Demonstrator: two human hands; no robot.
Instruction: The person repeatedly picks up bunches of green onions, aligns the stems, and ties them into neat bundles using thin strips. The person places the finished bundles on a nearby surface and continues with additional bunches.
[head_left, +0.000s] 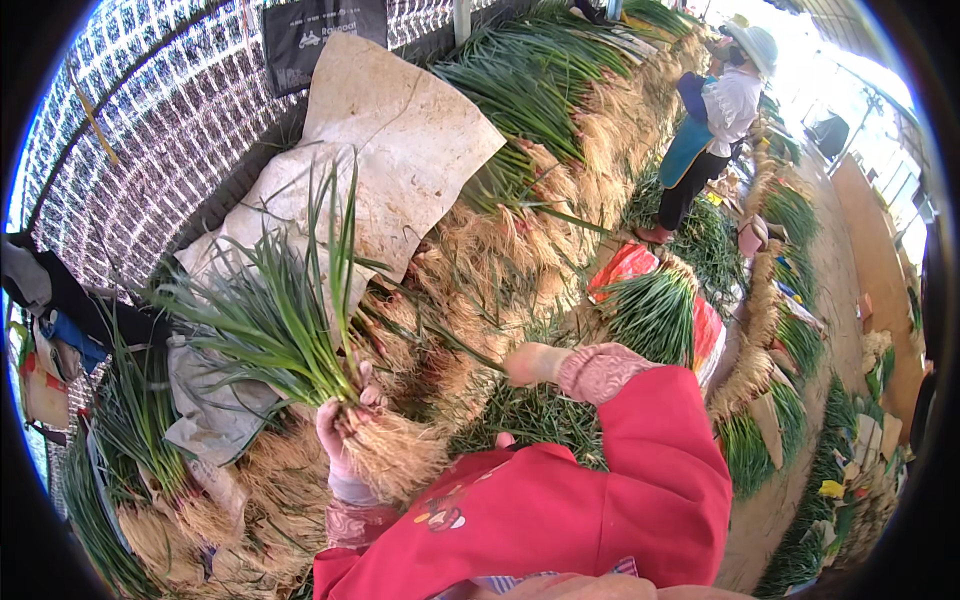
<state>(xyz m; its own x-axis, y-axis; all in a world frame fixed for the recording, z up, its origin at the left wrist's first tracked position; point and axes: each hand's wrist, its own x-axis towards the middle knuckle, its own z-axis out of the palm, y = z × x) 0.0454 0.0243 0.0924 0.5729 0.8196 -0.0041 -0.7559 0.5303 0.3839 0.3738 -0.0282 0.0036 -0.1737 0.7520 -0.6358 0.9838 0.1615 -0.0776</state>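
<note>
My left hand (334, 427) is wrapped around the reddish bases of a bunch of spring onions (315, 352). Its green leaves fan out to the upper left, and the pale, stringy roots (397, 450) hang in front of my body. Motion blurs my right hand (531, 364), which is closed at the end of a long green leaf (465, 349) reaching up and left towards the bunch. Below that hand lies a heap of loose green leaves (532, 420). A pile of rooted spring onions (480, 277) stretches behind both hands.
A dirty pale sheet (397, 142) covers part of the pile. To the right, a trimmed bundle (652, 311) rests on red-and-white plastic (709, 337). Another person (712, 127) in a hat stands farther back. Rows of bundles (795, 217) line a walkway (832, 300). Mesh netting (165, 120) hangs at left.
</note>
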